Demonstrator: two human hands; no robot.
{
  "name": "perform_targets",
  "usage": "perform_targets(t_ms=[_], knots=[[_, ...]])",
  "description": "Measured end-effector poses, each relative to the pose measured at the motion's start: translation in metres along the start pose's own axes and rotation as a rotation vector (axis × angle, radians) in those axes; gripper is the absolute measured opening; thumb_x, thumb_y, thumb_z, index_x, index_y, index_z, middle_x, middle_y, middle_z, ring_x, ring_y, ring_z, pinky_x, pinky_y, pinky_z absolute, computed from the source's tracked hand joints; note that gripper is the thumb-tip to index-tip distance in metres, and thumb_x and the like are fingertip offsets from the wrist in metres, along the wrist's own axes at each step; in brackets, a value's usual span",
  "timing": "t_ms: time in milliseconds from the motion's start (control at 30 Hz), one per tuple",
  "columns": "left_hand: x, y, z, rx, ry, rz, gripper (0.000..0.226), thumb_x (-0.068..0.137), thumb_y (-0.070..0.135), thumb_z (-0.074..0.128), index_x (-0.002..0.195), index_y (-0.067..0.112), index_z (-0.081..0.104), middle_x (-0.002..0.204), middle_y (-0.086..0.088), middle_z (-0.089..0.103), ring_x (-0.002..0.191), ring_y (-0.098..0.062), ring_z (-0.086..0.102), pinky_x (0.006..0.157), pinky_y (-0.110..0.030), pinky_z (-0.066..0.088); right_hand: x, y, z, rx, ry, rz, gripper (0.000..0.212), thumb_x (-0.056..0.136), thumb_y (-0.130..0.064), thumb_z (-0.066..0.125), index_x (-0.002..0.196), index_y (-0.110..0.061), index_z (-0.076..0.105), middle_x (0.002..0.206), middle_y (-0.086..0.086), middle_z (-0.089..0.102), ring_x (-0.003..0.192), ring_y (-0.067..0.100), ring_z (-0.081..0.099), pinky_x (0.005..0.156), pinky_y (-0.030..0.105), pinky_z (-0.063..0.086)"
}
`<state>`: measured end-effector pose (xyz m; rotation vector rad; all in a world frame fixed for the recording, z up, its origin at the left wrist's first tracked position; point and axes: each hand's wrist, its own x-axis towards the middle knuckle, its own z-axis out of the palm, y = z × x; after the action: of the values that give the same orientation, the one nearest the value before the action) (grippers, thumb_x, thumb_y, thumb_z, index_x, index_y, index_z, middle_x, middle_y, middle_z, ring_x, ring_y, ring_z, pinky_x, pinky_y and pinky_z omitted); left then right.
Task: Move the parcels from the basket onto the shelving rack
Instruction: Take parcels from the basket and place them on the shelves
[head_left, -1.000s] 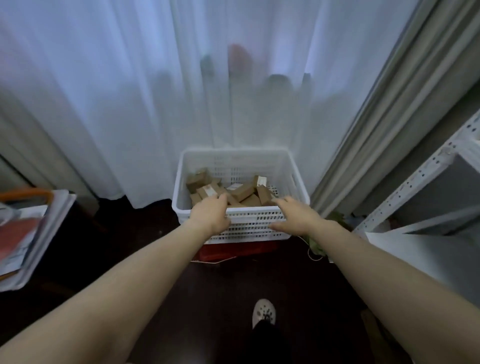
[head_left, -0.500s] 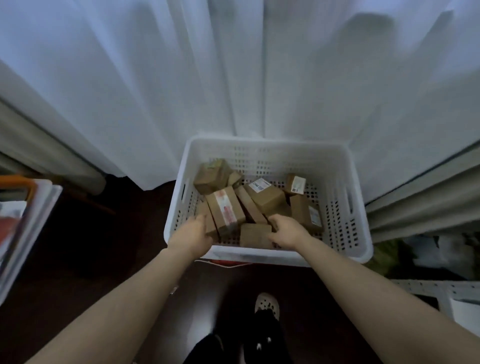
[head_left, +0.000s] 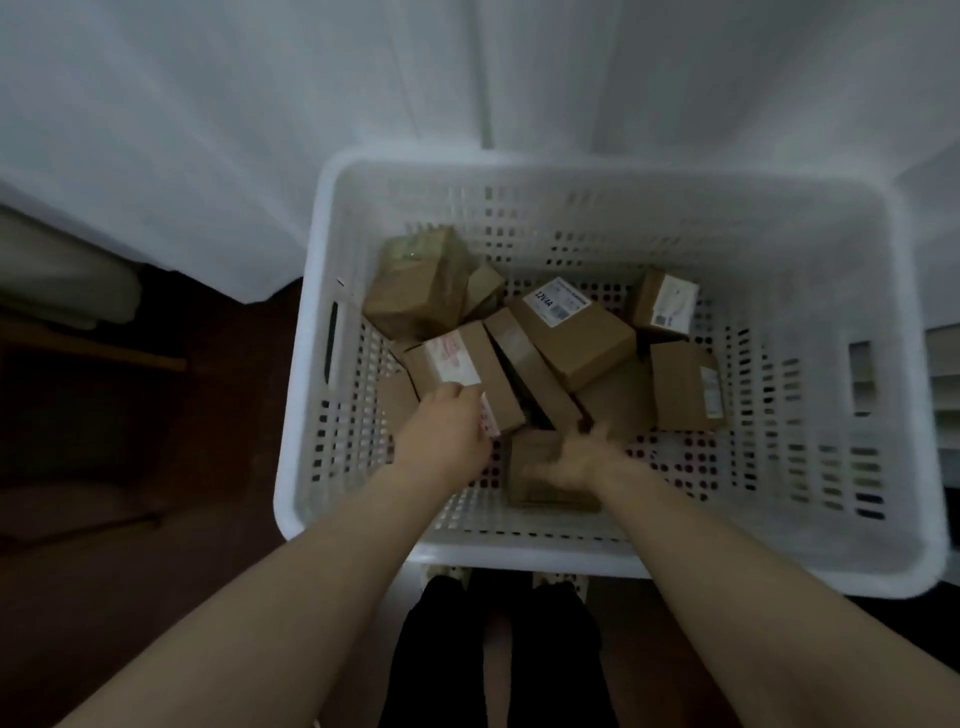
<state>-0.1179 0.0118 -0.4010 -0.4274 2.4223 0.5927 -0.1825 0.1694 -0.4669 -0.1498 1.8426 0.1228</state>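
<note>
A white perforated basket (head_left: 571, 176) fills the middle of the view, with several brown cardboard parcels lying jumbled on its floor. My left hand (head_left: 441, 434) is down inside it, its fingers curled over the near end of a parcel with a red-printed label (head_left: 470, 371). My right hand (head_left: 569, 462) is blurred and lies on top of a small plain parcel (head_left: 540, 491) near the front wall; its fingers cannot be made out. Further parcels include one with a white "12V4A" label (head_left: 576, 332) and a large one at the back left (head_left: 415, 291). The shelving rack is out of view.
A white curtain (head_left: 234, 130) hangs right behind the basket, with grey curtain folds (head_left: 943, 364) at the right edge. Dark floor (head_left: 145, 519) lies to the left. My legs in dark clothing (head_left: 493, 654) stand just under the basket's front rim.
The view has closed in and tilted down over the basket. Both hands went from its front rim down inside, the left onto the red-labelled parcel, the right onto the small parcel.
</note>
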Motion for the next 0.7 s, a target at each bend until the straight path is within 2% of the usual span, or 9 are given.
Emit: perform_targets(t_ms=[67,167,267,367,467,533,600,633,700], knots=[[0.008,-0.004,0.003,-0.004,0.009,0.012,0.058,0.094,0.018,0.050,0.148,0.012,0.028,0.145,-0.010,0.037,0.132,-0.028,0.036,0.103,-0.038,0.039,0.009,-0.013,0.004,0.156,-0.036,0.102,0.137,0.062,-0.084,0.059,0.149,-0.011,-0.018,0.154,0.020,-0.022,0.144,0.041,0.000,0.117,0.049,0.020],[0.016,-0.012,0.003,-0.022,0.045,0.011,0.055,0.094,0.015,0.049,0.146,0.011,0.032,0.143,-0.010,0.039,0.130,-0.028,0.037,0.103,-0.038,0.039,0.021,-0.028,0.011,0.206,0.006,0.194,0.146,0.056,-0.082,0.066,0.147,-0.012,-0.024,0.153,0.020,-0.025,0.143,0.044,-0.002,0.114,0.055,0.022],[0.018,-0.018,0.001,-0.046,0.050,-0.014,0.057,0.093,0.015,0.048,0.147,0.012,0.031,0.144,-0.010,0.038,0.131,-0.028,0.037,0.104,-0.037,0.037,0.031,-0.031,0.021,0.207,0.090,0.231,0.140,0.057,-0.076,0.071,0.150,-0.014,-0.013,0.153,0.018,-0.016,0.141,0.044,0.007,0.110,0.058,0.029],[0.014,-0.023,-0.005,-0.077,0.071,-0.034,0.056,0.093,0.014,0.048,0.147,0.012,0.032,0.142,-0.010,0.041,0.130,-0.027,0.038,0.104,-0.036,0.037,0.024,-0.023,0.019,0.247,0.145,0.225,0.125,0.061,-0.069,0.073,0.150,-0.017,0.002,0.152,0.015,-0.007,0.136,0.042,0.014,0.106,0.052,0.036],[-0.002,-0.018,-0.022,-0.130,0.063,-0.060,0.057,0.093,0.013,0.049,0.147,0.013,0.032,0.142,-0.011,0.040,0.130,-0.027,0.038,0.105,-0.036,0.036,-0.014,-0.003,-0.007,0.243,0.142,0.197,0.122,0.063,-0.068,0.072,0.150,-0.017,0.004,0.152,0.013,-0.002,0.136,0.041,0.015,0.107,0.047,0.035],[-0.020,-0.007,-0.041,-0.156,0.060,-0.059,0.056,0.094,0.015,0.050,0.147,0.013,0.032,0.143,-0.011,0.040,0.129,-0.026,0.040,0.103,-0.035,0.037,-0.056,0.013,-0.032,0.278,0.165,0.170,0.121,0.066,-0.067,0.071,0.151,-0.016,0.002,0.154,0.013,-0.003,0.140,0.041,0.010,0.109,0.046,0.030],[-0.040,0.008,-0.065,-0.174,0.054,-0.042,0.055,0.094,0.017,0.052,0.146,0.014,0.033,0.145,-0.010,0.039,0.128,-0.025,0.042,0.101,-0.035,0.040,-0.098,0.034,-0.058,0.410,0.189,0.142,0.122,0.068,-0.064,0.072,0.152,-0.014,0.000,0.157,0.014,-0.006,0.143,0.039,0.006,0.113,0.046,0.023],[-0.051,0.016,-0.078,-0.186,0.046,-0.032,0.056,0.093,0.018,0.053,0.146,0.014,0.033,0.145,-0.010,0.039,0.129,-0.025,0.042,0.101,-0.034,0.040,-0.122,0.044,-0.070,0.527,0.200,0.125,0.125,0.065,-0.064,0.075,0.153,-0.014,0.002,0.158,0.014,-0.001,0.144,0.038,0.010,0.115,0.045,0.023],[-0.073,0.035,-0.107,-0.231,0.021,-0.003,0.062,0.091,0.016,0.056,0.148,0.014,0.030,0.146,-0.009,0.038,0.132,-0.024,0.040,0.101,-0.031,0.038,-0.176,0.065,-0.093,0.808,0.207,0.102,0.124,0.052,-0.063,0.083,0.148,-0.014,0.021,0.151,0.015,0.027,0.131,0.035,0.036,0.105,0.048,0.038]])
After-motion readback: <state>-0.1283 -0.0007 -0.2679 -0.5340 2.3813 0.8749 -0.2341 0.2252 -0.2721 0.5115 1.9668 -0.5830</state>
